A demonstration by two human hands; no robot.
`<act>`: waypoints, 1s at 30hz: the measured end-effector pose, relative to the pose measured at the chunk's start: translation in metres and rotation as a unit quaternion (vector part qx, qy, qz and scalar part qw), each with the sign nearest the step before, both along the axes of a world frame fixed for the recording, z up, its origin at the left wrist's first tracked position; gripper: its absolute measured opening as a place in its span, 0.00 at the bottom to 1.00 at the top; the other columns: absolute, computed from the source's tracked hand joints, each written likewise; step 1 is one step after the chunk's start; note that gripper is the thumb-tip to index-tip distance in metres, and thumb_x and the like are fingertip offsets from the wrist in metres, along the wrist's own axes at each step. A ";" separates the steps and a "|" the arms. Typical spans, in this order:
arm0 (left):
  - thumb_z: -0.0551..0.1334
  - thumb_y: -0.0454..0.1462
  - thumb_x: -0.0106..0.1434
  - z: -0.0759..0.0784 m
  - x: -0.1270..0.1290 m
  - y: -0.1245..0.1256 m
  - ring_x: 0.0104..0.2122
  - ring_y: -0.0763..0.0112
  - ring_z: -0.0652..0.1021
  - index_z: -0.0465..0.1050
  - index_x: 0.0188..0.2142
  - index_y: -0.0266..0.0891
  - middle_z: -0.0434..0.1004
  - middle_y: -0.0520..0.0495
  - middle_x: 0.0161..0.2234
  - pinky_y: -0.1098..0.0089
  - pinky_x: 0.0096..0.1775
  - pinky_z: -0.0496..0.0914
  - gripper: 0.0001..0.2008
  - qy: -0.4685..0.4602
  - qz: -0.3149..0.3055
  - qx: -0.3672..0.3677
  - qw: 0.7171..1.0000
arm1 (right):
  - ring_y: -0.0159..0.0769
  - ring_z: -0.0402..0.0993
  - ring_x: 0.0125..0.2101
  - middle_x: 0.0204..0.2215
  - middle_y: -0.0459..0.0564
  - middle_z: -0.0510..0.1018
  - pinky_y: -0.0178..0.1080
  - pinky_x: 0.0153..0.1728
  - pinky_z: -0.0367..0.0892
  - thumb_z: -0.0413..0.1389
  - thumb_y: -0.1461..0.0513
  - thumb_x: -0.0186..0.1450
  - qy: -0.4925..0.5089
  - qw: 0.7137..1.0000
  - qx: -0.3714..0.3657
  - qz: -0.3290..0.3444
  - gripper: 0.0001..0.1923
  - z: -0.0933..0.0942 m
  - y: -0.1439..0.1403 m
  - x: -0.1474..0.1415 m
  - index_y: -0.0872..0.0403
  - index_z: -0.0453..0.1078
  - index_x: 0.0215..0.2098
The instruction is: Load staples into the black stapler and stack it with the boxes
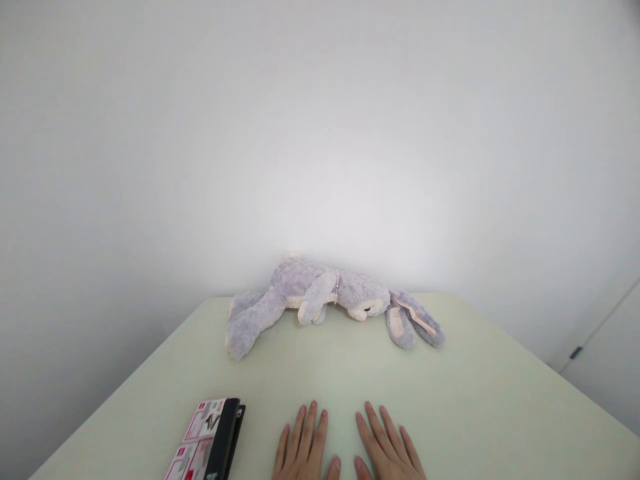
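From the head view, both hands are lying flat and empty on the pale green tabletop (450,373), palms down, fingers spread. The left hand (304,448) is resting at about 6 o'clock, the right hand (387,447) just beside it, thumbs nearly meeting. Neither is gripping anything, so by my judgement nothing is in hand yet. The grey plush rabbit (320,299) is lying on its side at 12 o'clock, well apart from the hands, near the far edge, with its ears trailing toward 2 o'clock. A pink-and-black booklet (207,440) is sitting at 8 o'clock, near the left hand. A plain white wall is filling the background; a white door is showing at 4 o'clock.
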State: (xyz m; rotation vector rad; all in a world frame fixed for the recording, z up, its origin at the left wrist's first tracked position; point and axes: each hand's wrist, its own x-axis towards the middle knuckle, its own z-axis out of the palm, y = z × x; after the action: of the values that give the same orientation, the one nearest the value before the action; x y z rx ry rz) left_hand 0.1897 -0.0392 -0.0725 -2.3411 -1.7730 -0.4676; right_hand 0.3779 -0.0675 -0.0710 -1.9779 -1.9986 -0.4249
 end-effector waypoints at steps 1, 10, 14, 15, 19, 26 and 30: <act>0.59 0.42 0.63 0.002 0.000 0.000 0.66 0.50 0.67 0.65 0.66 0.50 0.58 0.51 0.69 0.44 0.64 0.63 0.30 0.001 -0.001 -0.001 1.000 | 0.53 0.67 0.64 0.66 0.41 0.64 0.59 0.61 0.65 0.51 0.52 0.66 0.005 1.000 -0.002 0.002 0.28 0.001 0.000 0.000 0.39 0.68 0.64; 0.59 0.42 0.64 0.011 -0.001 -0.002 0.66 0.49 0.66 0.64 0.66 0.49 0.59 0.50 0.69 0.45 0.65 0.62 0.30 -0.019 -0.007 -0.029 0.999 | 0.54 0.67 0.64 0.66 0.42 0.65 0.60 0.61 0.65 0.53 0.52 0.66 0.034 0.999 0.010 0.018 0.28 0.001 -0.001 0.002 0.38 0.68 0.64; 0.59 0.44 0.65 0.011 -0.005 -0.001 0.66 0.50 0.66 0.64 0.67 0.49 0.58 0.50 0.69 0.48 0.65 0.62 0.30 -0.022 -0.020 -0.033 0.999 | 0.54 0.66 0.64 0.66 0.42 0.65 0.59 0.62 0.64 0.53 0.52 0.66 0.034 0.999 0.011 0.016 0.28 -0.001 -0.001 0.003 0.38 0.68 0.64; 0.59 0.45 0.65 0.010 -0.006 0.000 0.66 0.50 0.67 0.63 0.67 0.49 0.58 0.50 0.69 0.48 0.64 0.63 0.30 -0.024 -0.026 -0.039 0.999 | 0.54 0.66 0.64 0.66 0.42 0.65 0.59 0.62 0.63 0.53 0.52 0.66 0.034 0.999 0.012 0.016 0.28 -0.002 -0.001 0.004 0.38 0.68 0.65; 0.58 0.44 0.65 0.010 -0.005 0.000 0.67 0.49 0.66 0.63 0.67 0.49 0.58 0.49 0.69 0.45 0.65 0.62 0.30 -0.029 -0.024 -0.047 0.998 | 0.54 0.68 0.63 0.66 0.43 0.66 0.60 0.60 0.65 0.52 0.51 0.66 0.041 0.998 0.014 0.035 0.28 -0.007 0.001 0.006 0.37 0.67 0.65; 0.59 0.42 0.64 0.013 0.000 -0.003 0.67 0.48 0.65 0.64 0.66 0.48 0.57 0.48 0.69 0.43 0.65 0.61 0.30 -0.026 -0.007 -0.041 0.999 | 0.54 0.68 0.63 0.66 0.42 0.65 0.59 0.60 0.66 0.52 0.51 0.66 0.034 0.999 0.017 0.033 0.29 -0.008 0.002 0.010 0.37 0.67 0.65; 0.59 0.44 0.65 0.012 -0.005 -0.001 0.67 0.49 0.66 0.63 0.67 0.49 0.57 0.49 0.69 0.45 0.65 0.62 0.30 -0.025 -0.019 -0.041 0.999 | 0.54 0.69 0.62 0.66 0.42 0.66 0.57 0.58 0.68 0.53 0.50 0.66 0.028 0.999 0.015 0.042 0.28 -0.005 0.001 0.010 0.37 0.66 0.65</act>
State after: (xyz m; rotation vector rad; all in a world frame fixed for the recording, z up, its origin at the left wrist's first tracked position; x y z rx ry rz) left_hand 0.1851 -0.0398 -0.0607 -2.4431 -1.8058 -0.4704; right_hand 0.3876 -0.0663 -0.0764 -1.8591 -2.0217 -0.3738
